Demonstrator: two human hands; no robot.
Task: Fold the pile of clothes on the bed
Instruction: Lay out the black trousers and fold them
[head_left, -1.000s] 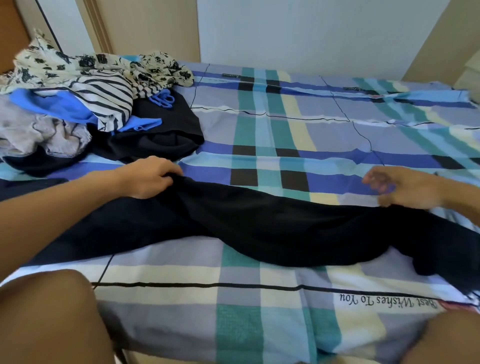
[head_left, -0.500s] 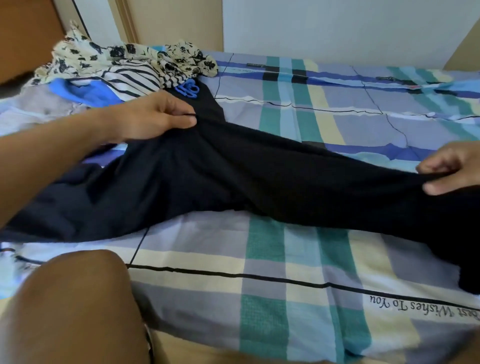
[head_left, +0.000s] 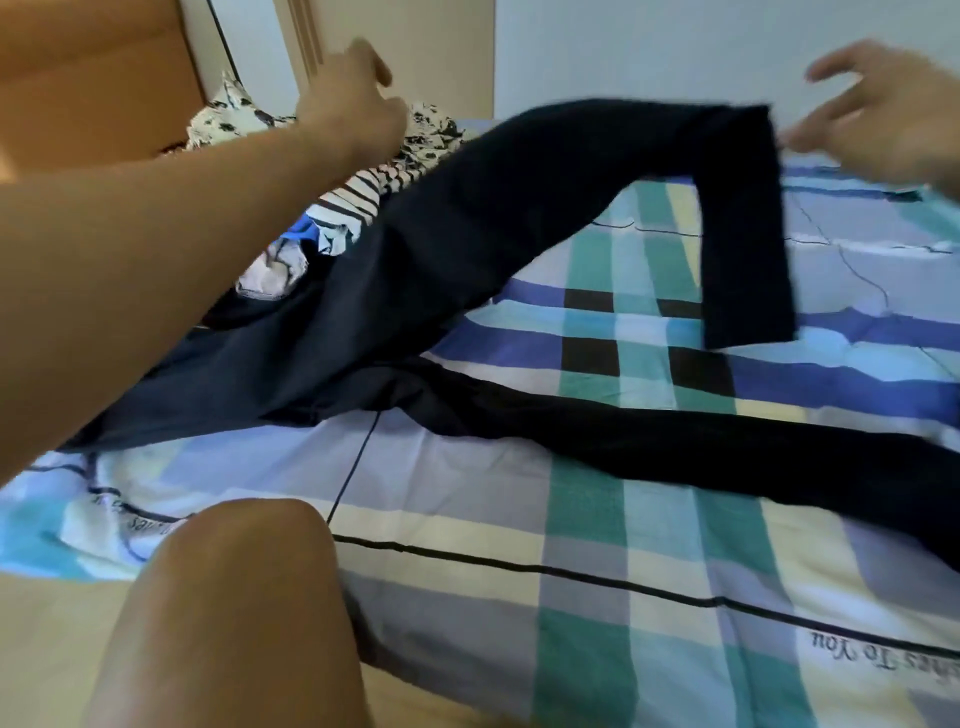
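The black trousers (head_left: 519, 218) are partly lifted off the checked bed sheet (head_left: 587, 530). One leg hangs in the air between my hands, bent over at its far end, while the other leg (head_left: 727, 447) lies flat across the bed. My right hand (head_left: 878, 114) is raised at the upper right with fingers spread, its lower fingertips at the bent corner of the lifted leg. My left hand (head_left: 353, 104) is raised with curled fingers just above the trousers' upper part; motion blur hides any grip. The pile of clothes (head_left: 358, 197) lies behind my left arm.
A floral garment (head_left: 234, 111) and a striped one (head_left: 363, 187) top the pile by the orange headboard (head_left: 93, 78). My bare knee (head_left: 234, 613) is at the bed's near edge. A white wall (head_left: 649, 47) stands behind the bed.
Both hands have risen from the bed and carried one trouser leg up into the air. The view has tilted and shifted left.
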